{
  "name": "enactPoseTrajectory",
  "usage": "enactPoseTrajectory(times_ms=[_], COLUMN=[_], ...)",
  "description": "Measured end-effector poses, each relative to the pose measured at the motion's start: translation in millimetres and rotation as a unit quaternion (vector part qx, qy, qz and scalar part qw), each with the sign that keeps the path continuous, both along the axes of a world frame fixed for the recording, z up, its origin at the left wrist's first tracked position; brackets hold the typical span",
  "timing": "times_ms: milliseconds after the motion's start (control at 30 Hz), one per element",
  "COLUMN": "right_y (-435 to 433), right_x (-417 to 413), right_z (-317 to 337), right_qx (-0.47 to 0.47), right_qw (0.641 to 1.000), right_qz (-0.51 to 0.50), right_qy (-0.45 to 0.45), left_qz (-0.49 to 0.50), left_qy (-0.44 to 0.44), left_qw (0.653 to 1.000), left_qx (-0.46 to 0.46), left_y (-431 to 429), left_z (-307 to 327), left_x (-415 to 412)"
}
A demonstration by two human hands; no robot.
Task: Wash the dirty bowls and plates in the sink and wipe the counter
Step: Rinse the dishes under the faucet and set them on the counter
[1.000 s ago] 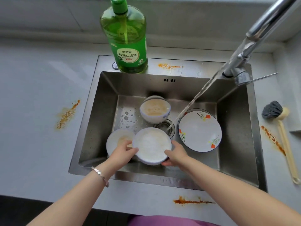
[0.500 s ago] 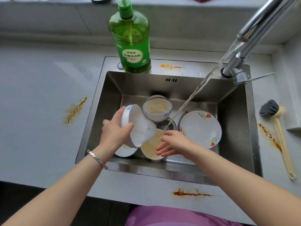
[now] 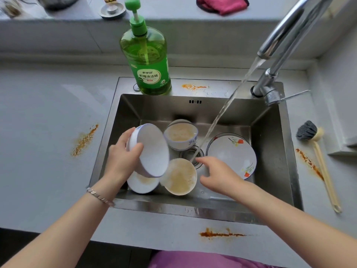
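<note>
While left hand (image 3: 123, 158) tilts bowl (image 3: 152, 149), stained bowl (image 3: 180, 177) below.

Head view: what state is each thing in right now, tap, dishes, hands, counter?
faucet: running, stream reaching the drain.
left hand: grips the lifted bowl.
lifted bowl: tilted, inside white.
right hand: open, empty, beside the stream.
front bowl: in the sink, brown residue.
back bowl: upright, brown residue.
small dish: under the lifted bowl, residue.
floral plate: in the sink, no residue visible.
counter: orange stains unwiped.
</note>
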State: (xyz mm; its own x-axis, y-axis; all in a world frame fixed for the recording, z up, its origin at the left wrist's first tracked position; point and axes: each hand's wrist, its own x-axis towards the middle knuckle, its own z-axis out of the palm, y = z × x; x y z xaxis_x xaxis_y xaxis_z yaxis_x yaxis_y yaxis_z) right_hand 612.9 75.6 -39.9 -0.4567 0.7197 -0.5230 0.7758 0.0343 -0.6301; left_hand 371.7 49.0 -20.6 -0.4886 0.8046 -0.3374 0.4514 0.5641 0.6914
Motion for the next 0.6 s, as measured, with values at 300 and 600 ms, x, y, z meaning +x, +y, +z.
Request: enactPoseTrajectory(times_ms=[300,600], right_y=[51,87], right_x=[-6,32], right_z=[14,5], right_qx=[0.173,0.317], right_qw=[0.972,0.889], right_qz=[0.161,0.298], right_qy=[-0.012,-0.144], left_qz=[-0.016,-0.009], left_qy=[-0.208,-0.222], left_qw=[0.960,0.965], left_qx=[0.187,0.141], left_y=[55,70], left_z=[26,32], left_x=[100,97])
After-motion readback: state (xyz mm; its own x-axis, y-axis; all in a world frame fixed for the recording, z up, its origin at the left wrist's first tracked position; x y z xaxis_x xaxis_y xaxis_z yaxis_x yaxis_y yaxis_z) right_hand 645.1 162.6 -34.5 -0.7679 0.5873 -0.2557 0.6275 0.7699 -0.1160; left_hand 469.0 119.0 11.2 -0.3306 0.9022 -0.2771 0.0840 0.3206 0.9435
